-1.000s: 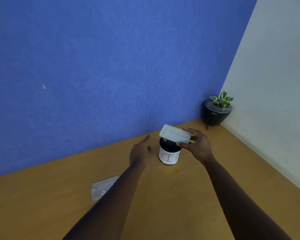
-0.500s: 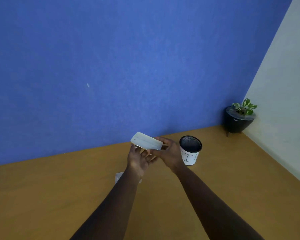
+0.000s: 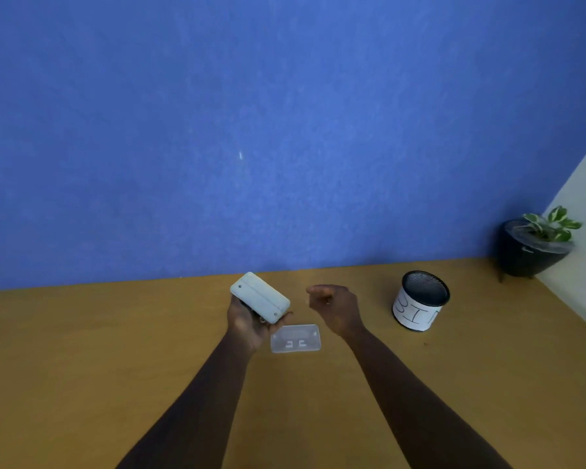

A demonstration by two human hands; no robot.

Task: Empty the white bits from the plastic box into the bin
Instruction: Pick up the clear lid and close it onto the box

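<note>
Wooden desk [image 3: 115,367]: left hand [image 3: 247,319] grips plastic box [image 3: 260,297]; right hand [image 3: 335,308] spread, empty; lid [image 3: 295,338] between, bin [image 3: 420,301] right.

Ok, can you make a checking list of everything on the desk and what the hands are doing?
Surface: wooden desk, bare around the things.
Job's things: plastic box held off the desk, upside down and tilted; clear lid flat on the desk below it; bin upright at the right, apart from both hands; white bits not visible.
Clutter: nothing seen.
Grips: left hand holds the box; right hand open, empty.
Cables: nothing seen.
Surroundings: blue wall; potted plant in the far right corner.
</note>
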